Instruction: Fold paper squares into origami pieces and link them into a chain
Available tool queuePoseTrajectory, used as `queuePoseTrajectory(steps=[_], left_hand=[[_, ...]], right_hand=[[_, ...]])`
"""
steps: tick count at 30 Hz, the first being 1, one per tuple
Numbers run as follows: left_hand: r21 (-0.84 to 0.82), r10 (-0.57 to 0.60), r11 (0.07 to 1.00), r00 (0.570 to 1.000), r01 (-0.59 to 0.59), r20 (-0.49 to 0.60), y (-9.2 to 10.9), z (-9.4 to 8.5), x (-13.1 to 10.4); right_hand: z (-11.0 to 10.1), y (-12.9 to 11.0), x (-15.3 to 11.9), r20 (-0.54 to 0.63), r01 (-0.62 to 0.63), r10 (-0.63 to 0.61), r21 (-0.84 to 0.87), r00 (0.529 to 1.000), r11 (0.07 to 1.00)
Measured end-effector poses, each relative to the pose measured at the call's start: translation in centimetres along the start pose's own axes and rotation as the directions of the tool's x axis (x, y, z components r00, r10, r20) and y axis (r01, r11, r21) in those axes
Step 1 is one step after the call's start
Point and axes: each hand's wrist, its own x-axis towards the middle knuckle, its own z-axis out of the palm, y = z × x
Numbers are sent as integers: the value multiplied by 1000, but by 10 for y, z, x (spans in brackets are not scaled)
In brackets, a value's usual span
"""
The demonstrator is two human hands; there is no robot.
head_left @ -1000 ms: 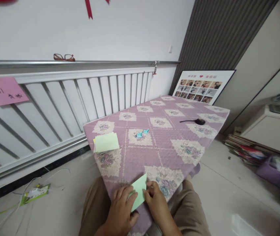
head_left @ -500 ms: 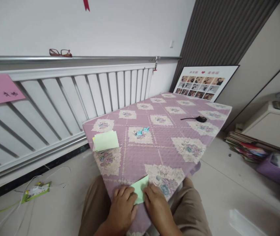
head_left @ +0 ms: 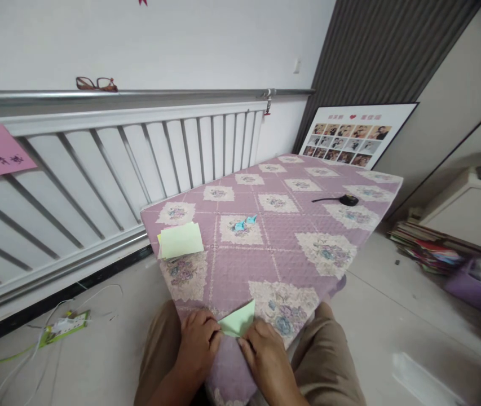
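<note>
Near speaker: Take the paper stack [head_left: 181, 241] on the tabletop [head_left: 240, 270] as your landmark. Where is your green paper sheet [head_left: 239, 319]?

Far speaker: It's nearer to you than the stack and off to its right, at the narrow near end of the tabletop, lying between your two hands.

Near speaker: And your fingers?

Far speaker: Those of your left hand [head_left: 200, 341] grasp the sheet's left corner; those of your right hand [head_left: 265, 352] grasp its lower right edge. They cover both spots, so I can't tell how the paper lies beneath.

Near speaker: What else sits around your stack?

Far speaker: To its right, two small blue paper pieces [head_left: 239, 226], close together. Farther right and beyond it, a black spoon-like object [head_left: 349, 200]. Beyond it to the left, a white radiator [head_left: 111, 155], with brown-framed eyeglasses [head_left: 96, 86] on the pipe above.
</note>
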Motion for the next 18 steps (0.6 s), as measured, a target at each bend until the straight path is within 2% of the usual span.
queuePoseTrajectory(steps=[7,18], left_hand=[[62,-126,990,992,127,-17,2,-5,7],[125,-168,978,986,169,-14,3,-5,17]], right_hand=[[3,-1,5,-53,-44,39,-97,998,994],[0,-4,14,-26,-101,99,-120,995,988]])
